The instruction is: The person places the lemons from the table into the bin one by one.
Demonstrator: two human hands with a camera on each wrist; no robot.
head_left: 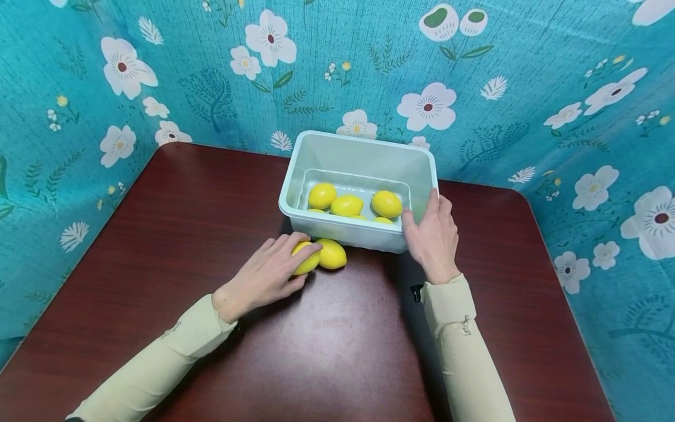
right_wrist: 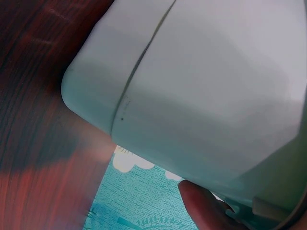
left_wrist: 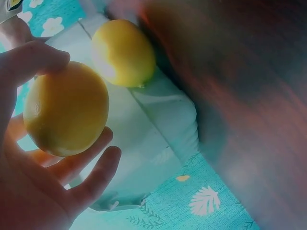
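In the head view my left hand (head_left: 269,266) curls its fingers and thumb around a yellow lemon (head_left: 306,258) in front of the bin. The left wrist view shows that held lemon (left_wrist: 66,109) between thumb and fingers. Right beside it on the table lies a second lemon (head_left: 332,254). A pale blue-grey plastic bin (head_left: 348,231) stands behind them, with several lemons inside, such as one lemon (head_left: 387,204) at its right. My right hand (head_left: 435,240) grips the bin's front right corner, thumb over the rim and fingers along the outer side.
The dark red-brown wooden table (head_left: 211,193) has rounded far corners. Behind it and at both sides hangs a teal floral cloth (head_left: 327,53), close to the bin's back. Beneath the right forearm runs a dark shadow.
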